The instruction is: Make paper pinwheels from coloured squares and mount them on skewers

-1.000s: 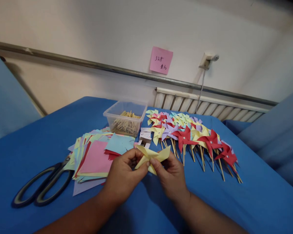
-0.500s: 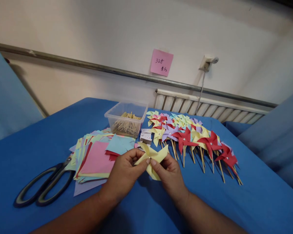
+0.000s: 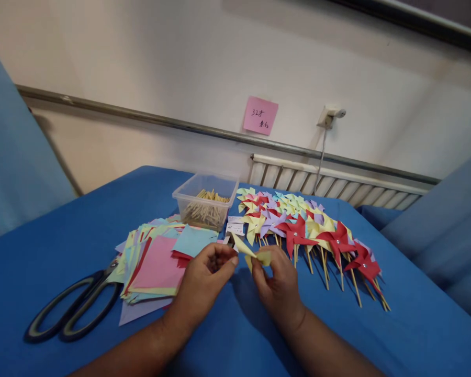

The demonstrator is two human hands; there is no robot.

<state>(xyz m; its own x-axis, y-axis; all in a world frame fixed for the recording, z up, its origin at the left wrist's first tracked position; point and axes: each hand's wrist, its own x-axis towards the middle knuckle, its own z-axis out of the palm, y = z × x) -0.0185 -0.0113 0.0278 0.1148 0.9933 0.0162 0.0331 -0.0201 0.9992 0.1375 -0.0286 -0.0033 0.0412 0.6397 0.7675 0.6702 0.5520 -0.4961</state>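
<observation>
My right hand (image 3: pixel 278 280) pinches a pale yellow paper pinwheel (image 3: pixel 245 246) by one side, thumb below and fingers above. The pinwheel is turned nearly edge-on and no stick shows on it. Just left of it is my left hand (image 3: pixel 206 275), its fingers half curled and the thumb apart from them; I see nothing in it. Behind my left hand lies a stack of coloured paper squares (image 3: pixel 159 264), pink and light blue on top. Large dark-handled scissors (image 3: pixel 76 303) lie to the left, their blades partly hidden by the paper.
A clear plastic box (image 3: pixel 186 196) of short wooden sticks (image 3: pixel 206 207) stands behind the paper. Small printed boxes (image 3: pixel 234 229) sit beside it. Several finished pinwheels on sticks (image 3: pixel 296 234) lie in rows at the right on the blue tablecloth (image 3: pixel 412 314). A radiator (image 3: pixel 337 180) is behind.
The pinwheel has turned from facing me to nearly edge-on. My left hand has let go of it and moved slightly apart, while my right hand keeps hold.
</observation>
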